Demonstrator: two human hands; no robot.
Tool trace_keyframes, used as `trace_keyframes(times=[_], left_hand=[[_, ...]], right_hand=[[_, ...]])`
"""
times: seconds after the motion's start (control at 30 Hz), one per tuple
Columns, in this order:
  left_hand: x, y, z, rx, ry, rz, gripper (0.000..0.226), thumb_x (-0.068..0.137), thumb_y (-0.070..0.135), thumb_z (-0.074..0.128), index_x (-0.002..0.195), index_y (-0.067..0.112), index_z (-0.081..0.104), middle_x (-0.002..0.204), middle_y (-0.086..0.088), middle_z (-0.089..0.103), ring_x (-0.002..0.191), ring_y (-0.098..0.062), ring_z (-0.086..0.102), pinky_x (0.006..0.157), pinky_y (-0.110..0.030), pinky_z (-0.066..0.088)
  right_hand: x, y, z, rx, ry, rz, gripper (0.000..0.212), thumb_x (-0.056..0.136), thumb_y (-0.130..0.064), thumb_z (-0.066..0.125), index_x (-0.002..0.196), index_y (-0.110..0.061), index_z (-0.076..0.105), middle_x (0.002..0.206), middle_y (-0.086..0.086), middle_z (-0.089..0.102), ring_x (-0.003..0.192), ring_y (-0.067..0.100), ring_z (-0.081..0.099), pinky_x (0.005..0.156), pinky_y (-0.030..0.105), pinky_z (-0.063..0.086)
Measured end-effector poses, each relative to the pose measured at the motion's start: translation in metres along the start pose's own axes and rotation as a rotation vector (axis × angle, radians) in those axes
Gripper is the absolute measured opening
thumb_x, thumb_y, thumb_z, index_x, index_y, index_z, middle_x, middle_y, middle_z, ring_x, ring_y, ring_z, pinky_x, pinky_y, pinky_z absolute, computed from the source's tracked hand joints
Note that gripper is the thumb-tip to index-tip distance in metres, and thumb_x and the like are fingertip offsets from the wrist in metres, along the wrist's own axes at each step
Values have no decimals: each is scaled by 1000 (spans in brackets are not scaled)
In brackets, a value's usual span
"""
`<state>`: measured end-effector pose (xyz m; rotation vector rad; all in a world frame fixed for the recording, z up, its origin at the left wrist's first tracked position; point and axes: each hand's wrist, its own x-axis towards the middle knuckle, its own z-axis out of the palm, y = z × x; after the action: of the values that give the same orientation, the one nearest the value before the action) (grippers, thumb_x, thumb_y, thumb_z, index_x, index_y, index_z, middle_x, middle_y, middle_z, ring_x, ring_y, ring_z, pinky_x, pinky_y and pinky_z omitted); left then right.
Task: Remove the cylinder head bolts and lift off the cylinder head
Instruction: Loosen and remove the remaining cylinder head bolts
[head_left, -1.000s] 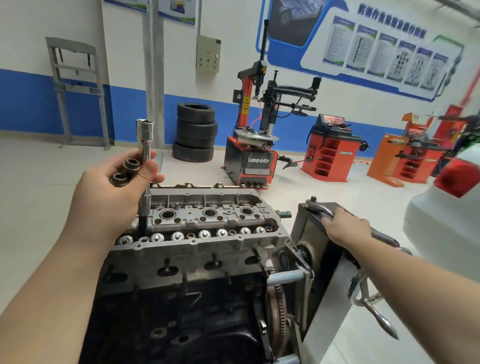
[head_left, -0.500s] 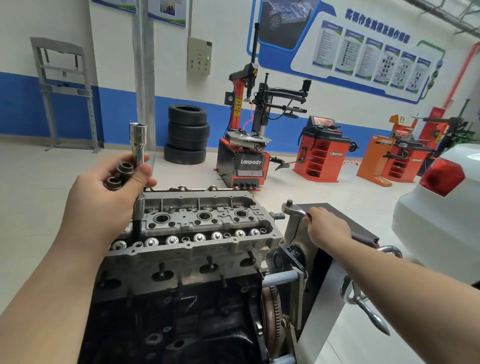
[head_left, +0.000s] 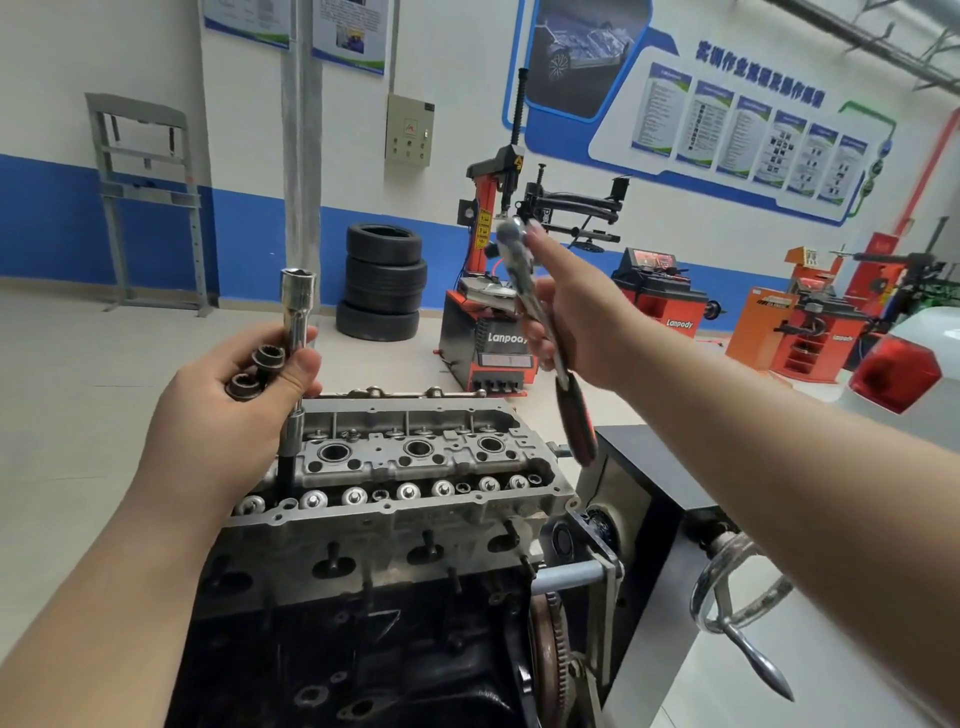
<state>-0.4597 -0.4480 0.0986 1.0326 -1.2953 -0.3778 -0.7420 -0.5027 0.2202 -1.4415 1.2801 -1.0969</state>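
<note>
The aluminium cylinder head (head_left: 415, 467) sits on the dark engine block (head_left: 363, 649), which is mounted on a stand. My left hand (head_left: 228, 415) grips a long chrome socket extension (head_left: 296, 322) that stands upright, its lower end down at the head's left end. Two small dark sockets (head_left: 254, 371) lie between the same hand's fingers. My right hand (head_left: 576, 322) holds a ratchet wrench (head_left: 540, 322) in the air above the head's right end; its chrome head points up and its red and black handle hangs down.
The engine stand's black box (head_left: 654, 467) and chrome crank handle (head_left: 737, 613) are at the right. Beyond stand a tyre stack (head_left: 382, 283), a red tyre changer (head_left: 493, 291), orange machines (head_left: 800, 327) and a white car (head_left: 909, 374) at the far right.
My right hand has lifted the ratchet wrench off the top of the stand's box and raised it into the air. My left hand has kept the extension and sockets in place.
</note>
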Motion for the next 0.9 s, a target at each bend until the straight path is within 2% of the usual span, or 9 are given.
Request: trace_keyframes(times=[0.17, 0.27, 0.5, 0.57, 0.7, 0.9], left_hand=[[-2, 1, 1, -11, -5, -11, 32, 85, 68, 65, 113, 54, 70, 90, 18, 77, 87, 8, 71, 72, -29, 49], [-2, 2, 0, 1, -12, -17, 25, 87, 68, 64, 111, 59, 68, 90, 18, 77, 88, 9, 70, 71, -29, 49], [-1, 3, -3, 47, -44, -19, 19, 87, 73, 59, 105, 69, 62, 90, 22, 76, 92, 10, 67, 72, -24, 47], [0, 4, -3, 43, -46, -19, 19, 87, 72, 59, 105, 68, 62, 89, 22, 76, 90, 10, 68, 72, -24, 47], [-1, 5, -3, 32, -42, -28, 24, 89, 67, 61, 110, 56, 66, 89, 22, 76, 90, 10, 69, 73, -21, 48], [0, 5, -3, 8, -45, -53, 28, 87, 64, 63, 112, 53, 68, 91, 21, 76, 90, 8, 70, 75, -20, 48]], right_hand=[[-12, -49, 48, -303, -145, -96, 75, 87, -87, 45, 58, -19, 52, 55, 2, 46, 45, 18, 36, 48, 28, 30], [-15, -66, 70, -394, -158, -154, 75, 82, -89, 51, 51, -21, 47, 51, 2, 43, 43, 18, 33, 48, 28, 25], [-8, -82, 95, -582, -156, -223, 76, 76, -88, 63, 40, -21, 55, 47, -1, 48, 36, 16, 34, 42, 20, 26], [-6, -83, 99, -640, -149, -218, 79, 75, -90, 61, 37, -21, 56, 46, -2, 49, 35, 14, 36, 39, 18, 27], [-2, -84, 105, -706, -129, -219, 79, 72, -92, 61, 36, -22, 57, 47, -3, 50, 37, 14, 37, 41, 18, 28], [4, -87, 112, -774, -101, -245, 79, 69, -94, 60, 36, -23, 59, 46, -4, 51, 35, 12, 38, 37, 16, 29]])
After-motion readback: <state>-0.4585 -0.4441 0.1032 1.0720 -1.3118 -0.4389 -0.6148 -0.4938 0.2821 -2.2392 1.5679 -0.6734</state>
